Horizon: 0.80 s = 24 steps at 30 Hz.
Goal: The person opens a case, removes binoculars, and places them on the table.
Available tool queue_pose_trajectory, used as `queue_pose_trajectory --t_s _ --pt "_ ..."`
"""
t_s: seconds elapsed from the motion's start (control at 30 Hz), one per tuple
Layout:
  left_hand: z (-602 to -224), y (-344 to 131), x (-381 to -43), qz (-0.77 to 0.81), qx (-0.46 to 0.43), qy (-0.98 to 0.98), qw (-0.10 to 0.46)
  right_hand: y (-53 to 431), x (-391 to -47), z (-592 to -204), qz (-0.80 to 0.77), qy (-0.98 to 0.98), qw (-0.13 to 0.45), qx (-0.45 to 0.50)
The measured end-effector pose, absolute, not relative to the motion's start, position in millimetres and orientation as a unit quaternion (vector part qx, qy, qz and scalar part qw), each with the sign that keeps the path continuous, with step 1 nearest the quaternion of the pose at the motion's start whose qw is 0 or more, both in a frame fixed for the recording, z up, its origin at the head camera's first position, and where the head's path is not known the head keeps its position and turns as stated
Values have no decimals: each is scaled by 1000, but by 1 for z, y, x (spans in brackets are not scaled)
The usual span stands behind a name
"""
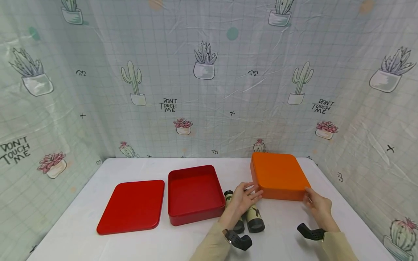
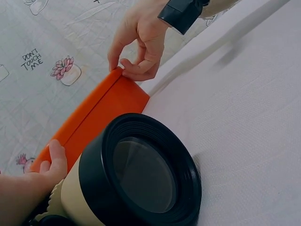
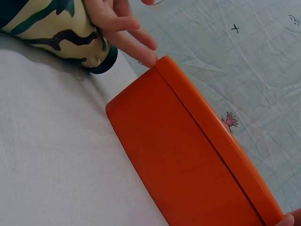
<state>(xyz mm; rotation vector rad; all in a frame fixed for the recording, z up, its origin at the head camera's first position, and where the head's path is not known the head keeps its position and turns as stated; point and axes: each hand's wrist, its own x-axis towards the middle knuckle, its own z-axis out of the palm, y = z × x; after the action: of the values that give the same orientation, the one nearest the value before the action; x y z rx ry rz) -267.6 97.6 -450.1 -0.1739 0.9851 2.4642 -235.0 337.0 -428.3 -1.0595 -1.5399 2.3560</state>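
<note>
A closed orange box stands at the back right of the table, a thin seam below its lid. My left hand is at the box's front left corner, fingers spread and fairly straight, fingertips right at the lid's edge. At the front right corner, my right hand pinches the lid's edge between thumb and curled fingers, as the left wrist view shows. Camouflage-patterned binoculars lie under my left wrist, partly hidden by it; one large dark-rimmed lens faces the left wrist camera.
Left of the binoculars sits a dark red open box with nothing inside. A flat red lid lies farther left on the white table. A cactus-print curtain closes off the back and both sides.
</note>
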Motion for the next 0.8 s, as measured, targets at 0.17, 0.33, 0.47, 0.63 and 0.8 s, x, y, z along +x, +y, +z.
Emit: queue_pose_trajectory --t_s 0.17,0.33,0.47,0.63,0.8 --pt "-450 97 -268 899 -58 361 242 341 -236 -425 813 -462 51 -350" --pt "-449 98 -268 900 -63 356 243 344 -233 -422 845 -426 38 -322" --pt "-449 98 -269 904 -64 344 246 348 -229 -421 854 -421 10 -306" --pt "-448 98 -268 912 -61 323 247 350 -226 -422 851 -438 -5 -291" --pt "-447 98 -267 921 -56 298 245 352 -224 -424 852 -443 -10 -279"
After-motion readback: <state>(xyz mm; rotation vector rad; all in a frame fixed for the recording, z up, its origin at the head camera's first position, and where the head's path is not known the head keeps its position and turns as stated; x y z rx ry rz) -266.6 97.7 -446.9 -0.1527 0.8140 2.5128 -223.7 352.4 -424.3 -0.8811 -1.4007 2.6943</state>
